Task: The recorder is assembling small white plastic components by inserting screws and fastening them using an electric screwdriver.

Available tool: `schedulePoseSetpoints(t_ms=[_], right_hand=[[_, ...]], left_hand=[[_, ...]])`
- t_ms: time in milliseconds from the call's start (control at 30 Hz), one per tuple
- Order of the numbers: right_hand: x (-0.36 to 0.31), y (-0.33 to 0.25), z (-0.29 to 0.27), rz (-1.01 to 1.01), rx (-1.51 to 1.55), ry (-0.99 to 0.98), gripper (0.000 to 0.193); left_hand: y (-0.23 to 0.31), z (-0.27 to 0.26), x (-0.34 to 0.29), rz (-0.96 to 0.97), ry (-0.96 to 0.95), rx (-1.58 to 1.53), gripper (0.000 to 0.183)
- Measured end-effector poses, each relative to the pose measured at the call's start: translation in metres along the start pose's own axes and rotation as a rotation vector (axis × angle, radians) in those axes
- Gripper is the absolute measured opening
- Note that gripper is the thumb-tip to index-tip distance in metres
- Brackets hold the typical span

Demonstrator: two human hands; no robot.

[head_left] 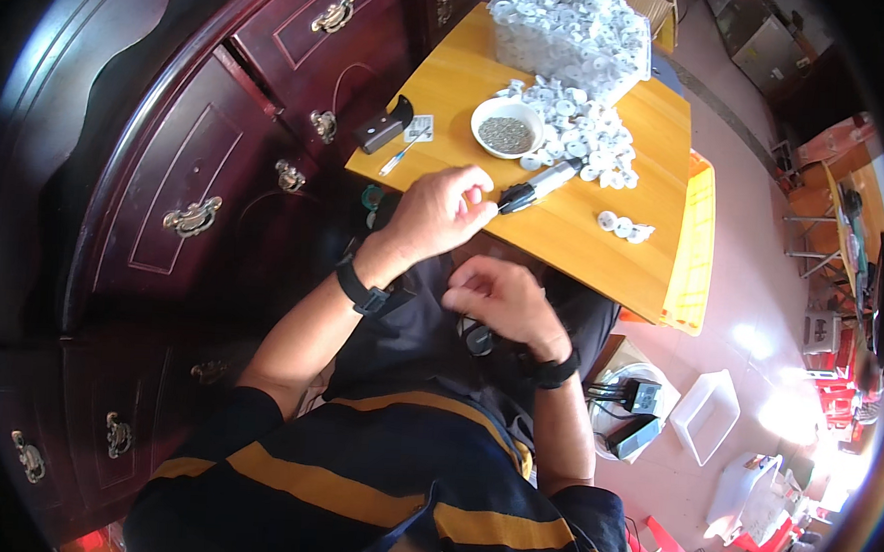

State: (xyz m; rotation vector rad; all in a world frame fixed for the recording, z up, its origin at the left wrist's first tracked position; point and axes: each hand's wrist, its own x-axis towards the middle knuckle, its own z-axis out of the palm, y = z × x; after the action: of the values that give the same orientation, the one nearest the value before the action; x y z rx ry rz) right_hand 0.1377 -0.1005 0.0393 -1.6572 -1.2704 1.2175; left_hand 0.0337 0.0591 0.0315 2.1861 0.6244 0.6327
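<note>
My left hand (439, 216) is raised at the near edge of the wooden table, its fingers curled in and the thumb close to them. Whatever it may pinch is too small to make out. Beside its thumb lies a grey and black pen-shaped power tool (545, 184), perhaps an electric screwdriver, its dark tip toward me. Over my lap, my right hand (506, 297) has its fingers bent together, slightly blurred; its contents are hidden. A white bowl (480, 128) holds small metal pieces. Next to it spreads a heap of white round plastic parts (580, 128).
Behind the heap stands a clear bin (563, 70) full of similar parts. A few parts (623, 226) lie apart at the table's right. On the left are a black box (380, 133) and a thin screwdriver (400, 156). Dark red drawers (150, 211) flank the table; a yellow crate (698, 249) stands right.
</note>
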Motion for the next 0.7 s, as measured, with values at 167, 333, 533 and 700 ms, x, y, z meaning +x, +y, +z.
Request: schedulePoseSetpoints(t_ms=[167, 333, 533, 700], right_hand=[[0.003, 0.038, -0.066, -0.057, 0.218, 0.495, 0.016], [0.006, 0.059, -0.092, -0.047, 0.145, 0.712, 0.018], [0.019, 0.069, -0.096, -0.009, 0.169, 0.711, 0.017], [0.028, 0.075, -0.102, -0.002, 0.179, 0.693, 0.017]], left_hand=[[0.007, 0.050, 0.011, 0.081, -0.064, 0.306, 0.039], [0.021, 0.067, 0.031, 0.042, -0.151, 0.444, 0.048], [0.008, 0.084, 0.052, 0.017, -0.088, 0.504, 0.044], [0.003, 0.091, 0.057, 0.027, -0.127, 0.480, 0.039]])
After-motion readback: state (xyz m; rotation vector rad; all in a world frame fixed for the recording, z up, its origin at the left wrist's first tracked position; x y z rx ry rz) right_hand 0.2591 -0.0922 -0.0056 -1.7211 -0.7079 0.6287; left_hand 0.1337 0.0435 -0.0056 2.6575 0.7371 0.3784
